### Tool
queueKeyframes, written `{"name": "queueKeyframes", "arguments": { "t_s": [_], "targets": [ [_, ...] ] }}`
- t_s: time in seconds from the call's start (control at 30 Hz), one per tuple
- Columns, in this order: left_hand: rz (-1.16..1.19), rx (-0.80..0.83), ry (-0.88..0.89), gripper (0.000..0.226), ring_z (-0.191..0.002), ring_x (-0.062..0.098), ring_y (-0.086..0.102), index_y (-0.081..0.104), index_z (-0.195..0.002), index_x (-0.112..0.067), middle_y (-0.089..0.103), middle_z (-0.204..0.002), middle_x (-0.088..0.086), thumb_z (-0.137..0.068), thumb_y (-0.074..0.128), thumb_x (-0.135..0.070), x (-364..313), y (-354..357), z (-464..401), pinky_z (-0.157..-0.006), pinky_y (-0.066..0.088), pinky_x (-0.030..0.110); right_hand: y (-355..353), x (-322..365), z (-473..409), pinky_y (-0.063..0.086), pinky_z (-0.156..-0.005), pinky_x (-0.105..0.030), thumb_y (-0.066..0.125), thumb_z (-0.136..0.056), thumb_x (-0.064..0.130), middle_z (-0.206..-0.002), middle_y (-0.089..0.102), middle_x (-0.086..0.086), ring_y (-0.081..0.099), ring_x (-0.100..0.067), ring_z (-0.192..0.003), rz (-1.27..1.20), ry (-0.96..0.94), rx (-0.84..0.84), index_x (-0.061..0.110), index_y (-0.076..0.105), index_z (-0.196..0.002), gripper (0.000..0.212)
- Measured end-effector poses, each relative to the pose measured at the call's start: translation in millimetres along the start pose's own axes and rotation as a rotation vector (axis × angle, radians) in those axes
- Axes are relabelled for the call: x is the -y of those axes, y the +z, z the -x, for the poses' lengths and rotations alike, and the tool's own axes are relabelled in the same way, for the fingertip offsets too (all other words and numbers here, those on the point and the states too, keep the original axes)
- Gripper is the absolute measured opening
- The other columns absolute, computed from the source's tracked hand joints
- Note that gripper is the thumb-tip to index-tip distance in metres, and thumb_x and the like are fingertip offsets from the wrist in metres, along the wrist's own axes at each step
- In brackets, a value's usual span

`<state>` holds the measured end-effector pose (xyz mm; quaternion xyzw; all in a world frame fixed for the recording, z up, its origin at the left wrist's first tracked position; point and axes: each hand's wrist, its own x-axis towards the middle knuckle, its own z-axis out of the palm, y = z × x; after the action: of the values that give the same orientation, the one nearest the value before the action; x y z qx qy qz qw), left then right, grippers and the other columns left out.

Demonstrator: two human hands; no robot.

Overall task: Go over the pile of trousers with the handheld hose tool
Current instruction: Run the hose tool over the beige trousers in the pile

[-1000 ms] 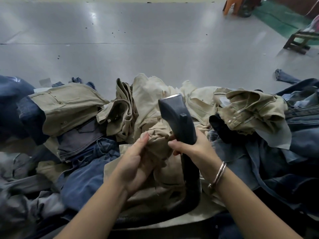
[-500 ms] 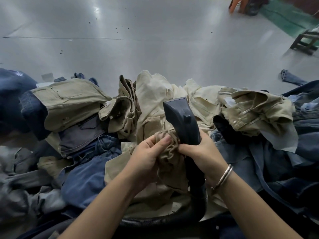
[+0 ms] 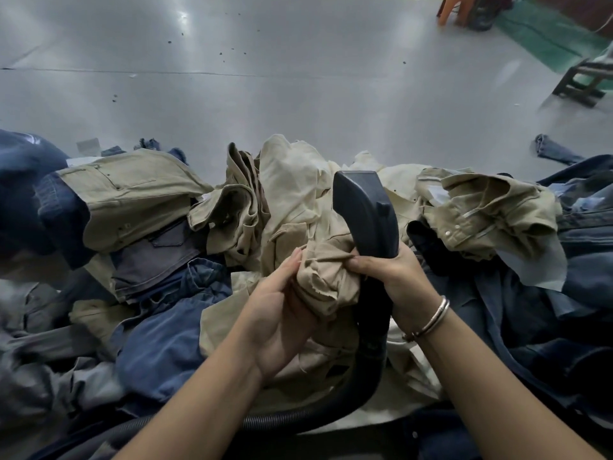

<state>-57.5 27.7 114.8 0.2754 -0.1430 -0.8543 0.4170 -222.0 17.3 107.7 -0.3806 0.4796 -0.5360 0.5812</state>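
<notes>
A pile of khaki, beige and denim trousers (image 3: 139, 200) spreads across the lower half of the head view. My right hand (image 3: 394, 277) grips the neck of the dark handheld hose tool (image 3: 368, 214), whose flat head points up and away. Its ribbed black hose (image 3: 298, 416) curves down and left under my arms. My left hand (image 3: 282, 310) holds a bunched fold of beige trouser cloth (image 3: 326, 273) pressed against the tool, and the fingertips of my right hand touch the same fold.
A grey shiny floor (image 3: 265, 78) stretches beyond the pile. An orange stool (image 3: 454, 9) and a green mat (image 3: 547, 38) lie at the far right, with a low wooden stool (image 3: 583, 81) nearer. A loose denim piece (image 3: 554, 152) lies on the floor at right.
My left hand has closed on the beige cloth and gathered it up against the hose tool. The tool has stayed nearly where it was in my right hand.
</notes>
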Motion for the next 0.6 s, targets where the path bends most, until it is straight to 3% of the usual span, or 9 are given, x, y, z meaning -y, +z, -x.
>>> {"name": "queueKeyframes", "arguments": {
  "t_s": [0.1, 0.17, 0.23, 0.33, 0.47, 0.6],
  "targets": [
    [-0.028, 0.065, 0.030, 0.028, -0.098, 0.023, 0.069, 0.074, -0.103, -0.005, 0.070, -0.107, 0.015, -0.084, 0.059, -0.019, -1, -8, 0, -0.091, 0.054, 0.034, 1, -6, 0, 0.053, -0.069, -0.022, 0.068, -0.075, -0.012, -0.083, 0.070, -0.007, 0.068, -0.016, -0.078, 0.074, 0.028, 0.022, 0.001, 0.064, -0.095, 0.024],
    [-0.086, 0.123, 0.081, 0.031, -0.097, 0.025, 0.068, 0.070, -0.108, -0.007, 0.068, -0.106, 0.017, -0.078, 0.064, -0.012, -5, -12, 1, -0.091, 0.055, 0.036, -1, -6, 3, 0.053, -0.069, -0.024, 0.071, -0.075, -0.006, -0.086, 0.073, -0.003, 0.069, -0.015, -0.082, 0.095, 0.054, 0.001, 0.006, 0.065, -0.100, 0.029],
    [-0.157, 0.133, 0.117, 0.037, -0.097, 0.025, 0.066, 0.068, -0.111, -0.010, 0.067, -0.106, 0.018, -0.074, 0.064, -0.004, -10, -17, 0, -0.089, 0.055, 0.036, -7, 0, 7, 0.050, -0.059, -0.023, 0.076, -0.073, -0.002, -0.069, 0.069, 0.002, 0.066, -0.011, -0.065, 0.122, 0.059, -0.006, 0.006, 0.064, -0.091, 0.024],
    [-0.314, 0.046, 0.177, 0.050, -0.092, 0.022, 0.066, 0.059, -0.117, -0.012, 0.066, -0.100, 0.014, -0.073, 0.062, 0.012, -12, -26, -1, -0.087, 0.054, 0.033, -18, 13, 21, 0.047, -0.047, -0.022, 0.074, -0.062, 0.004, -0.053, 0.060, -0.005, 0.057, -0.012, -0.047, 0.147, 0.062, 0.067, -0.003, 0.060, -0.079, 0.023],
    [-0.411, -0.119, 0.269, 0.062, -0.096, 0.020, 0.064, 0.051, -0.125, -0.012, 0.066, -0.102, 0.009, -0.066, 0.056, 0.008, -16, -34, -2, -0.091, 0.051, 0.033, -24, 16, 52, 0.044, -0.044, -0.020, 0.074, -0.053, 0.004, -0.054, 0.061, -0.010, 0.057, -0.017, -0.045, 0.232, 0.173, 0.260, 0.000, 0.059, -0.071, 0.024],
    [-0.412, -0.146, 0.275, 0.056, -0.082, 0.014, 0.066, 0.055, -0.117, -0.016, 0.067, -0.091, 0.004, -0.065, 0.056, 0.008, -18, -38, -4, -0.076, 0.056, 0.026, -21, 1, 72, 0.046, -0.046, -0.025, 0.068, -0.054, -0.001, -0.057, 0.058, -0.013, 0.058, -0.022, -0.046, 0.268, 0.338, 0.339, 0.009, 0.058, -0.071, 0.021]
  ]
}}
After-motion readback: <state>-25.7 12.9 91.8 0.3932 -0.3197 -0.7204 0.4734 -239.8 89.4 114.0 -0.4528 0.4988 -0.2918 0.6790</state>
